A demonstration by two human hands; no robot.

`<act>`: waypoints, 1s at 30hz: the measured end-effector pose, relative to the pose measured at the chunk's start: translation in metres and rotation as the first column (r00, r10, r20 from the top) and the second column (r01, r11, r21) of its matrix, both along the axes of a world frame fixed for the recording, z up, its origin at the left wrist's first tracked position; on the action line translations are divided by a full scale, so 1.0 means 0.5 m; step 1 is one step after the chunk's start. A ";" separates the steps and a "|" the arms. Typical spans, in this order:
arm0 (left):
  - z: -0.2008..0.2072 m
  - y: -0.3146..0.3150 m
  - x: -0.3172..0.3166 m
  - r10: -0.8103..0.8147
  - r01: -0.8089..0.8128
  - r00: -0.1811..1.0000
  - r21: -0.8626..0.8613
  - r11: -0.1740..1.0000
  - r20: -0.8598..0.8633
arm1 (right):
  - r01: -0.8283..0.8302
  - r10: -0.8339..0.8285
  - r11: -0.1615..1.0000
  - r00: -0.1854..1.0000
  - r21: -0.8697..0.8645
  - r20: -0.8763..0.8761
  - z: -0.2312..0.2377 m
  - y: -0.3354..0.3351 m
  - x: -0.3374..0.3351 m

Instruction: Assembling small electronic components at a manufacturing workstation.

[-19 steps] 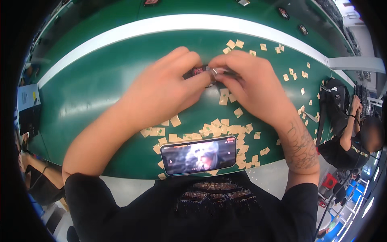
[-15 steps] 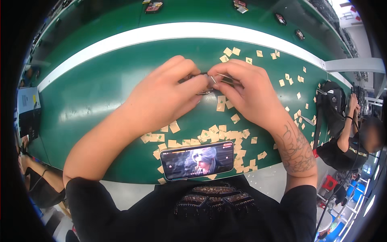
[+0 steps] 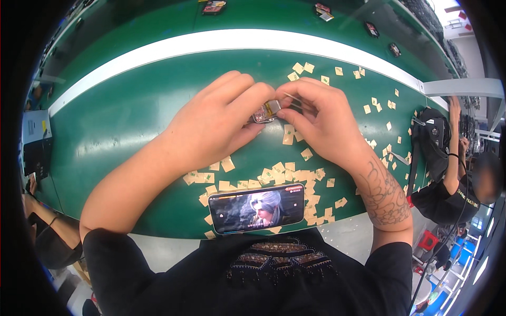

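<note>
Between the fingers of my left hand (image 3: pixel 213 118) is a small electronic device (image 3: pixel 261 114), its circuit board showing, held just above the green bench. A silver rectangular part (image 3: pixel 275 106) with a yellowish edge sits at the device's right side. My right hand (image 3: pixel 329 113) is closed around thin metal tweezers (image 3: pixel 296 100), which lie across its curled fingers. The right thumb and fingertip touch or nearly touch the silver part. My left fingers cover much of the device's far and left sides.
Many small tan paper squares (image 3: pixel 287 134) are scattered over the green bench (image 3: pixel 121 126). A phone (image 3: pixel 257 209) playing video leans near the front edge. Beyond a white rail (image 3: pixel 237 39) lie several devices (image 3: pixel 213 7). A black bag (image 3: pixel 435 131) and a co-worker (image 3: pixel 448 184) are at right.
The device has come into clearer view, with its board and silver part exposed between my fingers. Devices beyond the rail have shifted right. The co-worker at right has raised an arm.
</note>
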State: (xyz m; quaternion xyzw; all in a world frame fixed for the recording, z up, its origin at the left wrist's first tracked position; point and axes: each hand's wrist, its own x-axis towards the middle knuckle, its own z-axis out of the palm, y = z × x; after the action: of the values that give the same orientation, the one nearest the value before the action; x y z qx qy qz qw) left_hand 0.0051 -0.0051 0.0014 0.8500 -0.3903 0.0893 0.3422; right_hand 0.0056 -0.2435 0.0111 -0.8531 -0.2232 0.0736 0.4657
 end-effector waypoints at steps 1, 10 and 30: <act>0.001 0.001 0.000 -0.006 0.006 1.000 0.001 1.000 -0.008 | -0.016 0.016 1.000 1.000 0.012 0.027 -0.002 0.000 0.000; -0.005 0.005 -0.002 0.008 -0.008 1.000 0.000 1.000 -0.007 | 0.025 -0.024 0.999 0.999 0.027 -0.037 -0.005 0.007 -0.001; -0.002 -0.003 -0.018 0.058 -0.057 0.998 0.024 0.998 -0.036 | 0.074 -0.074 0.993 0.997 -0.088 0.007 0.014 0.019 -0.012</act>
State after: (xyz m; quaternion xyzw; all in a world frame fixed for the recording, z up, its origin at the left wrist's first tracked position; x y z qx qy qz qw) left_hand -0.0038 -0.0064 0.0006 0.8663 -0.3605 0.0788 0.3368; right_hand -0.0002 -0.2338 0.0181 -0.8807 -0.1888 0.0647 0.4296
